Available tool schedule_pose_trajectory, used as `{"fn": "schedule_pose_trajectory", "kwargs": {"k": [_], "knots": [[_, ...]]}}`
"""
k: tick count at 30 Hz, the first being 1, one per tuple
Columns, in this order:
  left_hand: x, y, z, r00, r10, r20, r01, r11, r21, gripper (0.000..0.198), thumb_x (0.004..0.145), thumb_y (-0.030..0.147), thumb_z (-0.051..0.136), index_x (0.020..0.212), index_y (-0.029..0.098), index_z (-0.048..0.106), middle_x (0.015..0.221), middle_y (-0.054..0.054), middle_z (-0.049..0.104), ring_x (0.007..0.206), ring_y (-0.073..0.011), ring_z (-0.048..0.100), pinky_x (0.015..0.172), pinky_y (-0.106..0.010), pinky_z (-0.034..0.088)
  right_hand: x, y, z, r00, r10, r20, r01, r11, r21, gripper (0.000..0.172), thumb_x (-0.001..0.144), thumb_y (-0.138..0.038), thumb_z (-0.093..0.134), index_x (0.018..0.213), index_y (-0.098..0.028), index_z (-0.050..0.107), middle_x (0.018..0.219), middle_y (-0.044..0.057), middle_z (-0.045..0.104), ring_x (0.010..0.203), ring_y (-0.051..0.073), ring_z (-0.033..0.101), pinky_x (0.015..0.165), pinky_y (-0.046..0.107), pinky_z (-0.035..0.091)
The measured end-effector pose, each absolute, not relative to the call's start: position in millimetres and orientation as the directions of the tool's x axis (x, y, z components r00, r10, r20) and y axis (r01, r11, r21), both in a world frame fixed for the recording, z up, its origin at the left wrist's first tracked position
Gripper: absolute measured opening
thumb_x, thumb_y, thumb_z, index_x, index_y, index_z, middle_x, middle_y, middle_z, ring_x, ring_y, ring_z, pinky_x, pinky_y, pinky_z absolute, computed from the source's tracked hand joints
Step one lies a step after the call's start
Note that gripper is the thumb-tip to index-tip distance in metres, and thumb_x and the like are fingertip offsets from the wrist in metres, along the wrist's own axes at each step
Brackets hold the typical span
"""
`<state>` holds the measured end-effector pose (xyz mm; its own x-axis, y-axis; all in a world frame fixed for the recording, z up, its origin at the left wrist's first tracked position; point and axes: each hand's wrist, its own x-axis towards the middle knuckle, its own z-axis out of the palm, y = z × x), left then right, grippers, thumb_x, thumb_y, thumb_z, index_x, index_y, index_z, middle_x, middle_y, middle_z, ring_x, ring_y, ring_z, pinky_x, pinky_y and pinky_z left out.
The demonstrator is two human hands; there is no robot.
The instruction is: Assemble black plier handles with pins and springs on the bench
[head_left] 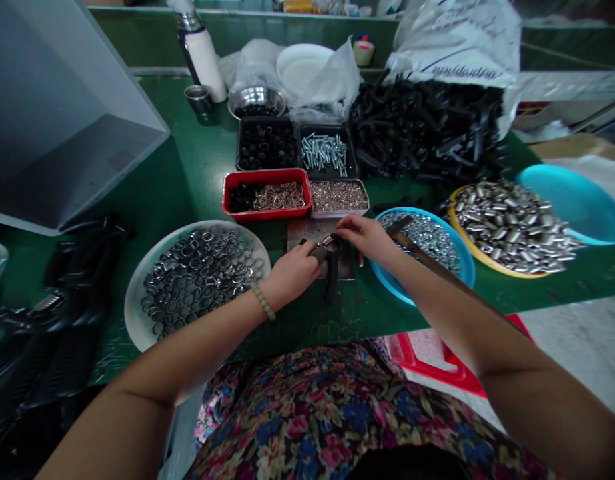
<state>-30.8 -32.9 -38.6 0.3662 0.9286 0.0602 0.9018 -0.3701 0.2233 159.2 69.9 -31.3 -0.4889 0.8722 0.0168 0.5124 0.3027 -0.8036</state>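
Note:
My left hand [293, 272] is closed around a black handle-like part [331, 275] that lies on a small metal block [315, 232] on the green table. My right hand [366, 237] pinches something small against the top of that same part; what its fingertips hold is too small to name. A wooden-handled hammer [412, 245] rests across the blue bowl of small metal pieces [457, 267] just under my right wrist. A white bowl of metal rings [137, 293] sits beside my left forearm.
Behind the block stand a red tray [267, 214] and a pink tray [338, 212] of small parts, and two black trays [267, 121] of caps and screws. A yellow bowl of metal sleeves [482, 259], an empty blue bowl [577, 200], a heap of black handles [427, 127] and a grey bin [52, 113] surround them.

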Motion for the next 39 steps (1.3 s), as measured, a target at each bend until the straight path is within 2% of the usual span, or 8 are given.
{"fn": "schedule_pose_trajectory", "kwargs": {"k": [11,18,23,26,30,32,35,39], "knots": [[-31,-32,-41,0.37,0.926,0.078,0.894,-0.377,0.242,0.024,0.095,0.027,0.043,0.106,0.014,0.06,0.111,-0.009,0.056,0.097,-0.0205,0.058,0.087,-0.033,0.051,160,76,-46,-0.682,0.69,0.241,0.551,0.702,-0.451,0.023,0.093,-0.029,0.047,0.096,-0.017,0.066,0.091,0.009,0.067,0.084,0.019,0.064,0.076,0.032,0.051],[-31,-33,-40,0.366,0.927,0.078,0.897,-0.374,0.238,0.024,0.094,0.027,0.043,0.106,0.014,0.061,0.11,-0.009,0.056,0.096,-0.0204,0.058,0.085,-0.033,0.052,165,79,-49,-0.694,0.671,0.261,0.568,0.733,-0.375,0.022,0.093,-0.027,0.047,0.098,-0.016,0.065,0.091,0.009,0.068,0.085,0.019,0.064,0.077,0.03,0.049],[-31,-33,-39,0.37,0.925,0.083,0.895,-0.379,0.233,0.027,0.095,0.028,0.041,0.094,0.012,0.063,0.107,-0.01,0.057,0.094,-0.0211,0.058,0.085,-0.033,0.052,158,74,-46,-0.766,0.626,0.146,0.614,0.779,-0.125,0.021,0.094,-0.02,0.044,0.099,-0.013,0.063,0.096,0.012,0.066,0.087,0.02,0.063,0.074,0.029,0.047],[-31,-34,-38,0.375,0.923,0.083,0.895,-0.384,0.225,0.029,0.096,0.029,0.04,0.092,0.012,0.063,0.106,-0.01,0.056,0.094,-0.0212,0.058,0.085,-0.033,0.052,149,67,-40,-0.765,0.641,0.061,0.639,0.768,-0.048,0.022,0.092,-0.013,0.042,0.1,-0.011,0.063,0.098,0.014,0.065,0.085,0.022,0.064,0.071,0.031,0.048],[-30,-35,-36,0.364,0.929,0.058,0.905,-0.368,0.213,0.028,0.096,0.028,0.04,0.092,0.013,0.064,0.108,-0.01,0.056,0.095,-0.0202,0.058,0.085,-0.032,0.051,160,64,-31,-0.745,0.662,0.078,0.637,0.742,-0.208,0.031,0.097,-0.025,0.037,0.112,-0.014,0.062,0.111,0.014,0.065,0.099,0.023,0.063,0.083,0.034,0.05],[-30,-35,-36,0.357,0.933,0.04,0.91,-0.357,0.21,0.028,0.096,0.027,0.039,0.093,0.014,0.064,0.111,-0.011,0.055,0.096,-0.02,0.058,0.086,-0.032,0.051,189,64,-27,-0.651,0.745,0.148,0.704,0.665,-0.25,0.037,0.097,-0.032,0.035,0.122,-0.016,0.058,0.118,0.013,0.063,0.107,0.024,0.06,0.09,0.038,0.048],[-30,-34,-37,0.363,0.932,0.03,0.908,-0.36,0.215,0.027,0.096,0.027,0.039,0.1,0.014,0.063,0.113,-0.011,0.055,0.096,-0.02,0.058,0.085,-0.032,0.051,251,59,-27,-0.405,0.886,0.226,0.901,0.429,-0.069,0.044,0.095,-0.039,0.039,0.126,-0.012,0.055,0.119,0.018,0.062,0.111,0.032,0.057,0.093,0.048,0.045],[-29,-34,-39,0.367,0.93,0.027,0.907,-0.364,0.212,0.027,0.096,0.028,0.039,0.103,0.014,0.062,0.115,-0.011,0.054,0.097,-0.0202,0.058,0.086,-0.032,0.051,305,40,-35,-0.305,0.948,0.087,0.94,0.286,0.186,0.046,0.092,-0.039,0.041,0.125,-0.009,0.056,0.107,0.021,0.066,0.1,0.036,0.059,0.08,0.05,0.048]]}}
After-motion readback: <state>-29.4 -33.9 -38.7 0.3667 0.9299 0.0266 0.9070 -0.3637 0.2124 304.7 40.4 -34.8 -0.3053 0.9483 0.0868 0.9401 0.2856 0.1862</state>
